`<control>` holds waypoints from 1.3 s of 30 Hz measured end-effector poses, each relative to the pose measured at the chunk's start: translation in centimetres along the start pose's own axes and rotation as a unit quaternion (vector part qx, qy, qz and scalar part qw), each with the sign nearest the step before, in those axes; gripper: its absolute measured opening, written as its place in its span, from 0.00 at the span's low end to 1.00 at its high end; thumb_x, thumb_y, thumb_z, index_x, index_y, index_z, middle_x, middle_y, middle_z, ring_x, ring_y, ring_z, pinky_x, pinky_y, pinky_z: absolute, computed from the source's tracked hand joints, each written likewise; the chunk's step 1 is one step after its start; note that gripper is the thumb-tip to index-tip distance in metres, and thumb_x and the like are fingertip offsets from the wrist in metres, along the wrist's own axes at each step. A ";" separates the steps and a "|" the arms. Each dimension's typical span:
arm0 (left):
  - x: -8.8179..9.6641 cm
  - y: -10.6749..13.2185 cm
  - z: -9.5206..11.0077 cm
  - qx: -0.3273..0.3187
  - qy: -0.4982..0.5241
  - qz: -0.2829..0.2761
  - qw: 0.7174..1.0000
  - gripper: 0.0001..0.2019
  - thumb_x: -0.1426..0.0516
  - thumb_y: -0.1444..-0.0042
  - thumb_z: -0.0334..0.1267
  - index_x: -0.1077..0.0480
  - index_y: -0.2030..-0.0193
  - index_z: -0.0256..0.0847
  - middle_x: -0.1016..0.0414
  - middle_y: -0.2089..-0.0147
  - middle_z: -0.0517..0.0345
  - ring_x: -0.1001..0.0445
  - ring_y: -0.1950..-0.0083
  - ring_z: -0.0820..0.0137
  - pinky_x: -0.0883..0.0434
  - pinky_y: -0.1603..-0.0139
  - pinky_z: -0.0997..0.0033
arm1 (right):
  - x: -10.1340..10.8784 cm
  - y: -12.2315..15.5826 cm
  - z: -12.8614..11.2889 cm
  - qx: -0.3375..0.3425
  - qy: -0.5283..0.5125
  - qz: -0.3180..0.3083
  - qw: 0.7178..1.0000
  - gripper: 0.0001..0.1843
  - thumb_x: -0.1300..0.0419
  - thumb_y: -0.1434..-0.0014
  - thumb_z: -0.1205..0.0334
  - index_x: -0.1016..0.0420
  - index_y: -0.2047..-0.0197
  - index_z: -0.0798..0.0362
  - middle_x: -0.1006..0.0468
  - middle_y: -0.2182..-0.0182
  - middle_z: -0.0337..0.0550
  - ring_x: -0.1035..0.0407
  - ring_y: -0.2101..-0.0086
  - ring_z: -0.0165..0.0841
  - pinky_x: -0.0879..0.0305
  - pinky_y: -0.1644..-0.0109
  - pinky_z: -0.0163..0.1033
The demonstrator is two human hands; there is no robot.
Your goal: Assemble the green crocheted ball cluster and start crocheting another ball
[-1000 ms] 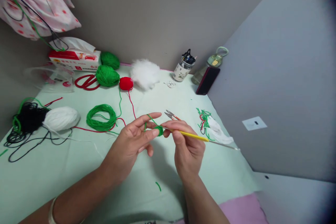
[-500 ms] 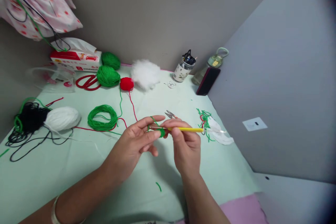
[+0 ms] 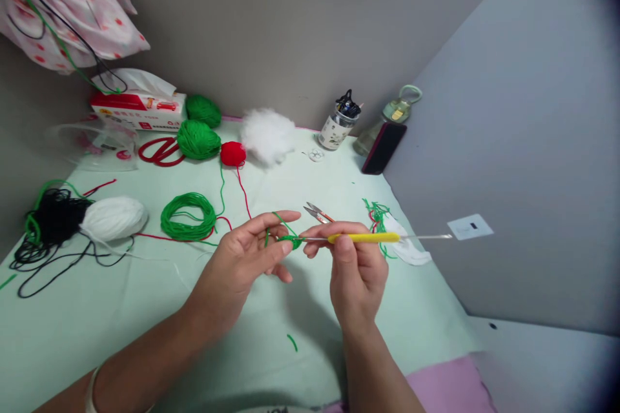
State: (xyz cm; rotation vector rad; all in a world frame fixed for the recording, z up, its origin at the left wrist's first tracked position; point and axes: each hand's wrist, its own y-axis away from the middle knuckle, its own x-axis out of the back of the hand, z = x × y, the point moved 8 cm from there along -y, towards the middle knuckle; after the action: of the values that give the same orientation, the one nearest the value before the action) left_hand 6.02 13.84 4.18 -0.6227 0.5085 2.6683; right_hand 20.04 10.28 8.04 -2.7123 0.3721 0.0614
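Note:
My left hand [image 3: 247,258] pinches a small green crochet piece [image 3: 290,242] between thumb and fingers, with green yarn looped over the raised forefinger. My right hand [image 3: 356,271] grips a yellow-handled crochet hook [image 3: 363,238], its metal tip pointing left into the green piece. The yarn trails left to a loose green coil [image 3: 188,215] on the pale green table [image 3: 121,310].
Small snips [image 3: 316,211] lie just behind my hands. White yarn [image 3: 113,218], black yarn [image 3: 53,219], green balls [image 3: 198,139], a red ball [image 3: 233,153], white stuffing [image 3: 268,135], red scissors [image 3: 157,150], a tissue box [image 3: 138,110], a jar [image 3: 336,129], a phone [image 3: 383,148], yarn scraps [image 3: 378,216].
My right hand has drawn the hook to the right and levelled it, so more of its metal shaft shows. The left hand has stayed almost still on the green piece.

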 end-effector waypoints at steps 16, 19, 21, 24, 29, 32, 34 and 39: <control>-0.4 0.2 -1.7 0.035 0.068 0.015 0.997 0.23 0.33 0.46 0.38 0.25 0.42 0.44 0.36 0.73 0.66 0.40 0.76 0.80 0.32 0.74 0.79 | -2.2 2.5 -2.3 0.266 0.335 -0.083 0.900 0.25 0.41 0.37 0.72 0.27 0.40 0.42 0.18 0.55 0.47 0.23 0.56 0.39 0.24 0.57 0.45; -0.8 0.2 -2.0 0.105 0.121 -0.016 0.987 0.21 0.33 0.45 0.39 0.24 0.44 0.38 0.49 0.80 0.72 0.53 0.80 0.82 0.37 0.77 0.82 | -1.4 1.7 -2.2 0.212 0.286 -0.051 0.933 0.20 0.42 0.35 0.71 0.23 0.44 0.41 0.19 0.56 0.46 0.23 0.57 0.39 0.25 0.57 0.45; -0.5 0.0 -1.2 0.096 0.129 -0.013 0.987 0.21 0.33 0.45 0.37 0.23 0.45 0.38 0.49 0.80 0.72 0.56 0.79 0.82 0.38 0.77 0.83 | -0.2 0.7 -1.6 0.135 0.155 -0.005 0.979 0.16 0.45 0.32 0.69 0.20 0.50 0.44 0.19 0.61 0.44 0.25 0.64 0.35 0.26 0.61 0.44; -0.4 -0.1 -0.4 0.060 0.117 -0.021 0.991 0.20 0.33 0.45 0.36 0.24 0.44 0.41 0.43 0.77 0.71 0.54 0.80 0.83 0.36 0.78 0.82 | 0.1 -0.2 0.1 0.024 0.000 0.015 1.000 0.13 0.46 0.30 0.65 0.19 0.58 0.47 0.21 0.65 0.42 0.28 0.71 0.31 0.29 0.66 0.40; -0.7 -0.1 -0.5 0.020 0.083 -0.029 0.996 0.14 0.33 0.45 0.37 0.21 0.51 0.43 0.33 0.69 0.66 0.48 0.80 0.86 0.29 0.75 0.80 | -0.6 -0.2 0.4 0.017 0.009 -0.015 1.000 0.12 0.44 0.31 0.65 0.18 0.56 0.47 0.18 0.61 0.43 0.26 0.67 0.31 0.28 0.63 0.40; -0.1 -0.2 -0.2 0.007 0.074 -0.010 0.997 0.15 0.34 0.44 0.35 0.21 0.50 0.43 0.34 0.68 0.67 0.48 0.80 0.86 0.29 0.75 0.81 | 0.1 0.1 -0.2 0.049 0.034 0.018 0.998 0.12 0.44 0.31 0.65 0.18 0.57 0.48 0.19 0.64 0.41 0.27 0.68 0.30 0.29 0.64 0.39; 0.2 -0.2 0.1 0.002 0.072 -0.001 0.997 0.15 0.34 0.45 0.34 0.21 0.49 0.43 0.34 0.67 0.66 0.48 0.80 0.87 0.29 0.75 0.81 | 0.6 0.0 -0.5 0.056 0.030 0.037 0.997 0.11 0.44 0.31 0.65 0.18 0.57 0.48 0.19 0.65 0.41 0.27 0.69 0.30 0.30 0.64 0.39; 0.0 -0.2 0.2 0.002 0.062 -0.017 0.998 0.14 0.35 0.44 0.35 0.20 0.50 0.44 0.33 0.65 0.65 0.49 0.80 0.87 0.28 0.75 0.81 | 0.2 -0.4 0.8 -0.022 -0.071 0.009 0.997 0.12 0.44 0.30 0.62 0.19 0.60 0.49 0.20 0.66 0.40 0.27 0.70 0.28 0.31 0.65 0.37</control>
State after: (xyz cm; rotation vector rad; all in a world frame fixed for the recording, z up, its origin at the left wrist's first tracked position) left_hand 6.08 14.04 4.29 -0.7932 0.5319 2.6064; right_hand 20.30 10.90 7.46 -2.7271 0.3567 0.2688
